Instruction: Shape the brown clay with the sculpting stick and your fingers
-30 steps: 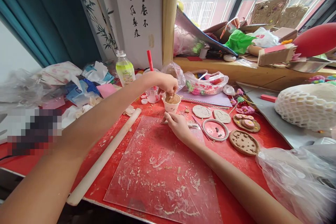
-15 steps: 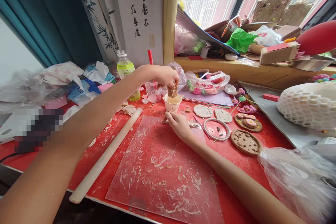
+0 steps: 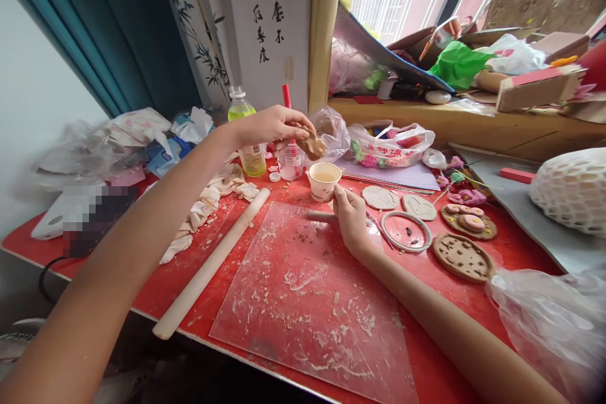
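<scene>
My left hand [image 3: 284, 126] pinches a wet-looking lump of brown clay [image 3: 313, 146] above and to the left of a small paper cup [image 3: 324, 188]. Pale cloudy liquid fills much of the cup. With its thumb and fingers, my right hand [image 3: 351, 218] grips the cup's lower right side. Below the cup, a thin grey tool [image 3: 320, 216] lies partly behind my right hand, at the far edge of a clear board [image 3: 307, 303] smeared with clay scraps. A long wooden rolling pin [image 3: 213, 265] lies left of the board.
Flat clay discs [image 3: 380, 197], a grey ring [image 3: 406, 231] and a dotted brown clay disc [image 3: 463, 257] lie to the right. Behind stand a bottle [image 3: 253, 161] and a plastic cup [image 3: 290, 164] with a red straw. Plastic bags [image 3: 391, 144] and crumpled wrappers line the back.
My left hand has lifted the brown clay out of the cup, up and to the left. My right hand has shifted from the cup's base to its right side. The view has turned slightly left.
</scene>
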